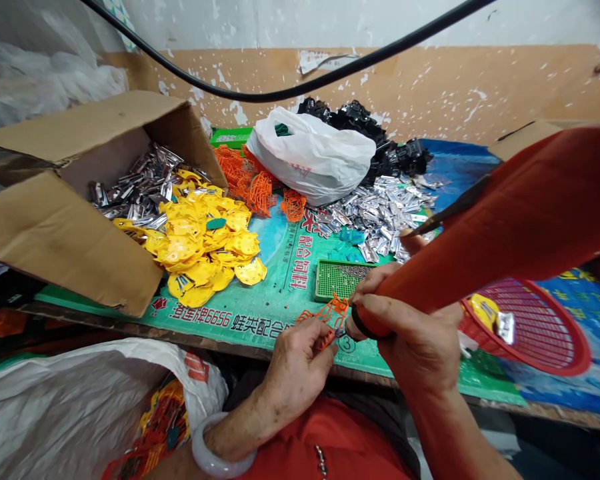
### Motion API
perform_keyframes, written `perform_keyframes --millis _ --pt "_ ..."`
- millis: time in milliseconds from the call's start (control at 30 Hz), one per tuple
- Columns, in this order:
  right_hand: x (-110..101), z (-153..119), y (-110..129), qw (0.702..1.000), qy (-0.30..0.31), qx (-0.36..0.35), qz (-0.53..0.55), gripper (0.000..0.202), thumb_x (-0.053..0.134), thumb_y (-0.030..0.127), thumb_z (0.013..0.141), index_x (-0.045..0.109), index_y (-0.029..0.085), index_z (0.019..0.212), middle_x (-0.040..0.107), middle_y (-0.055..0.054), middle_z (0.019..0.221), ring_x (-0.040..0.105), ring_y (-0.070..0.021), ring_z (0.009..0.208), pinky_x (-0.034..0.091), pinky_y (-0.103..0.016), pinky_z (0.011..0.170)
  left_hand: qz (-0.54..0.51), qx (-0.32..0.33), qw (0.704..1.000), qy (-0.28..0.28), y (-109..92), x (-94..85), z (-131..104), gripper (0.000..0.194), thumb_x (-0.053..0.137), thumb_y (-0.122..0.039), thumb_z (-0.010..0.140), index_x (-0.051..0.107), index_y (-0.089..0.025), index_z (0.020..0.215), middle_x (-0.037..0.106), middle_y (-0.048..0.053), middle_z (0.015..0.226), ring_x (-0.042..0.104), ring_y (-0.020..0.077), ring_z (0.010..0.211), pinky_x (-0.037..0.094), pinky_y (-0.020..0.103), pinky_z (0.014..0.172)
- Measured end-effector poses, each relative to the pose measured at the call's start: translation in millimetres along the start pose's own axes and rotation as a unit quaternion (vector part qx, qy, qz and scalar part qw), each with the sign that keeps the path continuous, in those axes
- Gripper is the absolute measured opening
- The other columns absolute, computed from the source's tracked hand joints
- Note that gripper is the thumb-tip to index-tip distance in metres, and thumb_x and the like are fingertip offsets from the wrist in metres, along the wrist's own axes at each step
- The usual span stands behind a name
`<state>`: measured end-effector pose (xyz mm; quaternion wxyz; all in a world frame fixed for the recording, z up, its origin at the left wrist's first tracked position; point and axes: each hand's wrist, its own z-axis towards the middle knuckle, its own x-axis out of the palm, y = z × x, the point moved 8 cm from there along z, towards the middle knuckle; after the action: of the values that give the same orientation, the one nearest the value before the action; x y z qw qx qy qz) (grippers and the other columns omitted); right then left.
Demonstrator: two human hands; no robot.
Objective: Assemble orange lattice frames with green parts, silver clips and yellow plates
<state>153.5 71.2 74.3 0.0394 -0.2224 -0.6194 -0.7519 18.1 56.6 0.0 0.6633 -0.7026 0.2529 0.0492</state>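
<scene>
My left hand, a pale bangle on its wrist, pinches an orange openwork plastic part at the table's front edge. My right hand is wrapped round a thick red electric screwdriver with a dark lever along its side and a black ring near the front. Its tip points down at the orange part, close to my left fingertips; whether it touches is hard to make out. Just behind the part stands a small green basket with small metal screws in it.
At left, a cardboard box spills metal clips and yellow plastic parts. Behind are orange parts, a white bag, black parts and silver pieces. A red basket stands right; an open sack front left.
</scene>
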Motion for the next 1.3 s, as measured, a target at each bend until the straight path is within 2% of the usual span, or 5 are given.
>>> perform_keyframes --millis 200,367,667,867,1300 --pt "0 -1 0 1.000 -0.002 0.008 0.011 0.013 0.075 0.013 0.062 0.066 0.018 0.069 0.056 0.004 0.058 0.053 -0.0113 0.047 0.044 -0.023 0.036 -0.093 -0.068 0.993 0.039 6 5.4 0 0.008 0.060 -0.023 0.076 0.061 -0.018 0.071 0.046 -0.004 0.059 0.038 0.0122 0.056 0.027 0.026 0.054" --pt "2 -2 -1 1.000 0.006 0.015 0.022 0.012 0.074 0.012 0.063 0.065 0.018 0.069 0.056 0.004 0.057 0.052 -0.0109 0.046 0.042 -0.023 0.035 -0.169 -0.127 0.974 0.080 8 9.9 -3 0.018 0.065 -0.033 0.074 0.060 -0.016 0.073 0.050 -0.003 0.062 0.039 0.0114 0.058 0.027 0.025 0.054" --pt "0 -6 0 1.000 0.007 0.010 -0.004 0.012 0.076 0.015 0.063 0.066 0.017 0.069 0.058 0.002 0.062 0.053 -0.0114 0.048 0.044 -0.024 0.037 -0.323 -0.201 0.918 0.114 17 24.0 -6 0.027 0.074 -0.036 0.062 0.056 -0.017 0.067 0.048 -0.007 0.052 0.035 0.0072 0.048 0.022 0.024 0.050" --pt "-2 -7 3 0.998 -0.007 -0.022 -0.054 0.012 0.076 0.014 0.061 0.066 0.018 0.067 0.061 0.001 0.067 0.057 -0.0139 0.055 0.046 -0.026 0.042 -0.350 -0.221 0.905 0.102 16 21.5 -7 0.026 0.076 -0.033 0.060 0.055 -0.017 0.063 0.048 -0.007 0.049 0.033 0.0056 0.045 0.020 0.024 0.048" --pt "-3 -8 1 0.997 -0.004 -0.023 -0.067 0.011 0.076 0.014 0.065 0.066 0.017 0.069 0.061 0.001 0.073 0.056 -0.0129 0.056 0.046 -0.028 0.047 -0.352 -0.210 0.906 0.107 19 23.4 -4 0.023 0.073 -0.030 0.062 0.054 -0.016 0.064 0.047 -0.007 0.051 0.035 0.0067 0.048 0.021 0.025 0.050"
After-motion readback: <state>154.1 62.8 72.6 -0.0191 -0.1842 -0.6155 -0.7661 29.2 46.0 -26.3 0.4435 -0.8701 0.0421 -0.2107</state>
